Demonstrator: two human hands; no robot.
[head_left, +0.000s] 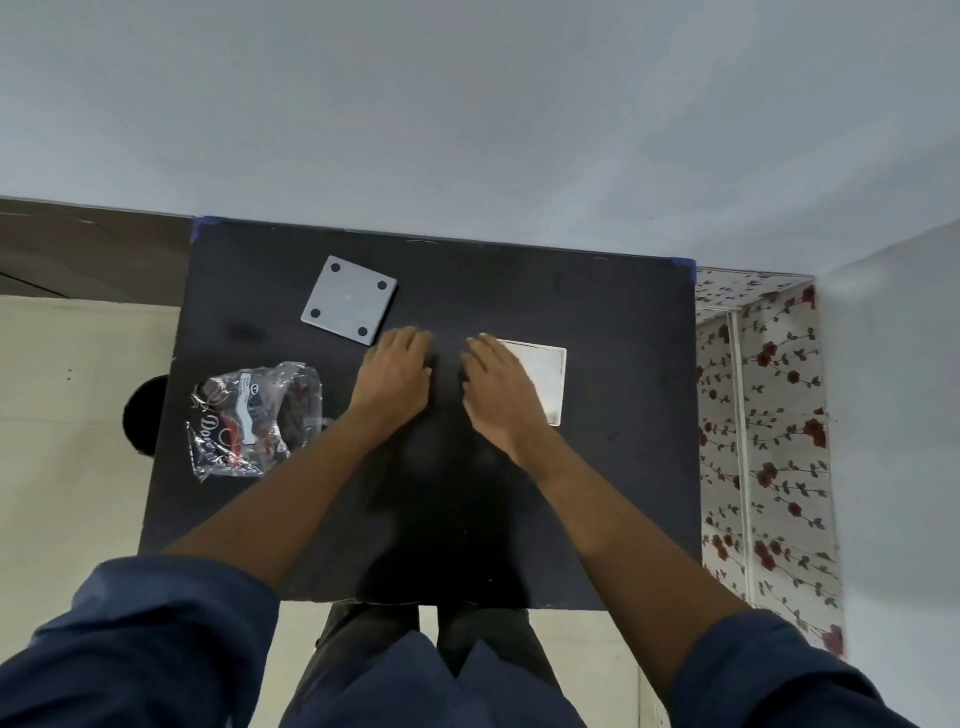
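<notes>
two hands down on a black table, a square piece by each

my left hand and my right hand lie palm down side by side near the middle of the black table, a narrow strip of bare top between them. the fingers of both are loosely stretched forward and hold nothing. the left fingertips come just beside the near corner of the grey square plate, which lies flat toward the far left of the table with a dark round dot at each of its four corners; i cannot tell whether the fingers touch it. the right hand lies over the left edge of the white square tile, which lies flat right of centre with a thin line running round its border; whether the hand presses on it is not clear. a crumpled clear plastic bag with dark printing sits near the table's left edge, close to my left forearm. both forearms are bare, with dark blue sleeves pushed up. a rose-patterned surface shows past the table's right edge.
</notes>
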